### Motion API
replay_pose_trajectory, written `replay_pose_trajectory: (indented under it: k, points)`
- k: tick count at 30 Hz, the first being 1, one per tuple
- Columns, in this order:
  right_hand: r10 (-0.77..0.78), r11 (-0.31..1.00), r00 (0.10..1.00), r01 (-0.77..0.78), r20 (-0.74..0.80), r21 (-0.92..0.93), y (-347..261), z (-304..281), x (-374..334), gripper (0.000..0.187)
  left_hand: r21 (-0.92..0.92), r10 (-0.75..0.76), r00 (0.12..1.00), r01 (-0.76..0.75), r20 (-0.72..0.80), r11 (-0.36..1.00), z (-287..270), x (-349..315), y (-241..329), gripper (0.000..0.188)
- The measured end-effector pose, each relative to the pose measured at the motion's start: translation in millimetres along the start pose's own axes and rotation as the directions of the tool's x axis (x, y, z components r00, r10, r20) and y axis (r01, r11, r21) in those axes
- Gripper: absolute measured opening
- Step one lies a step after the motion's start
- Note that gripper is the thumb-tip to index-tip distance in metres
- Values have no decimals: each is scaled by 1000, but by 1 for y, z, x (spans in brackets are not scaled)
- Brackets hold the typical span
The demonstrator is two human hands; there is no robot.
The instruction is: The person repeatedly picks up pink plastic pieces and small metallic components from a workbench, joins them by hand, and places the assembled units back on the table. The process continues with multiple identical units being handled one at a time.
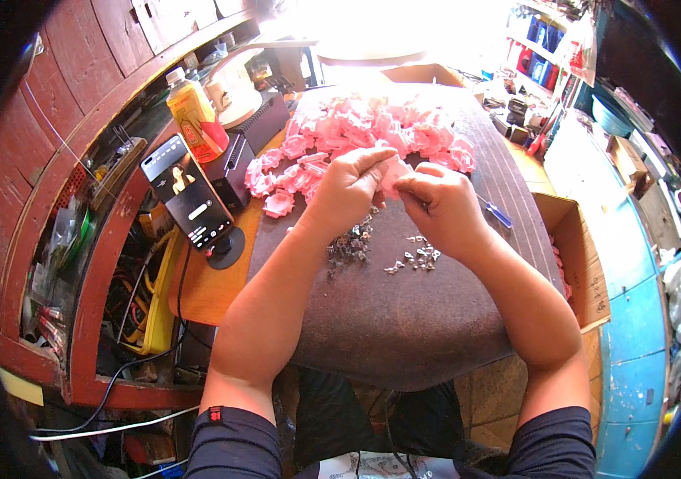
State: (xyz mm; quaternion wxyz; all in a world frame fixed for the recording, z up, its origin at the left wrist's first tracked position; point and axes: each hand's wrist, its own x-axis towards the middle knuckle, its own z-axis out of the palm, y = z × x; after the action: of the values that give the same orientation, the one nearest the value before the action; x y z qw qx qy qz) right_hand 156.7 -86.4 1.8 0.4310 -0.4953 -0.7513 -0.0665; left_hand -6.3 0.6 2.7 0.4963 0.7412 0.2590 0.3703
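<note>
My left hand is closed on a pink plastic part, held up over the dark mat. Fingers of my right hand are pinched together at the part's right side; whatever they grip there is hidden. Beyond both hands lies a heap of similar pink plastic parts, spilling toward the left. Below my left hand sits a pile of small metal pieces. A smaller scatter of metal pieces lies to its right, under my right hand.
A screwdriver with a blue handle lies right of my right hand. On the left, a phone stands on a holder beside a drink bottle. An open cardboard box containing pink parts is at the mat's right edge.
</note>
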Motion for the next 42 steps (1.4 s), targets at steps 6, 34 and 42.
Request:
replay_pose_trajectory:
  k: [6,34,42]
  points:
    - [-52,998,998,51,23,38,6,-4,3,9,52,109,994,-108,-14,993,2,0,-1,29]
    - [428,236,803,-542,415,806,25,1,5,17,220,242,970,-232,-21,947,3,-3,5,37]
    - [684,-7,724,-109,84,994,48,-22,21,24,448,304,786,-39,-538,893,-69,28,-39,17]
